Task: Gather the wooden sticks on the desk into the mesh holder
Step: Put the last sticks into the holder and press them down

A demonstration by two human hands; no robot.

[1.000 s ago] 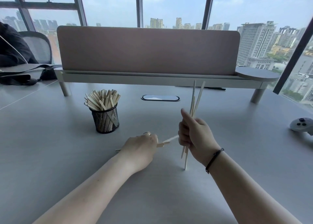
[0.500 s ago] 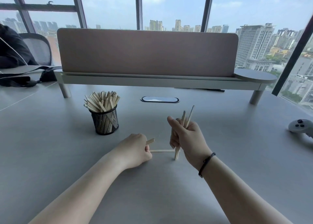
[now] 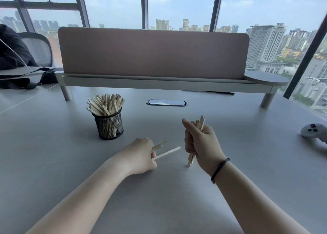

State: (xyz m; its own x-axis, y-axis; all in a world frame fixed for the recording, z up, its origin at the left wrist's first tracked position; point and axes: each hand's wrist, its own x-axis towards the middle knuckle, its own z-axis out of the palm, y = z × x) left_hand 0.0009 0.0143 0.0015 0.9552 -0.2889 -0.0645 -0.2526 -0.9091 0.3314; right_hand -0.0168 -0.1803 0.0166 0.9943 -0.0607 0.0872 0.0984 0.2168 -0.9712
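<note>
So we've got our right hand [image 3: 201, 143] fisted round an upright bunch of sticks [image 3: 199, 124], left hand [image 3: 139, 155] pinching two more [image 3: 166, 151] just over the desk [image 3: 53, 154], holder [image 3: 108, 125] already stuffed, back left.

Single head-worn view, forward and down across the desk [image 3: 53, 163], seemingly close above it.

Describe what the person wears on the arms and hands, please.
Both forearms are bare, with no sleeves in view. The right wrist carries a thin black cord bracelet. The left hand and the right hand wear no gloves, and no rings can be seen.
</note>
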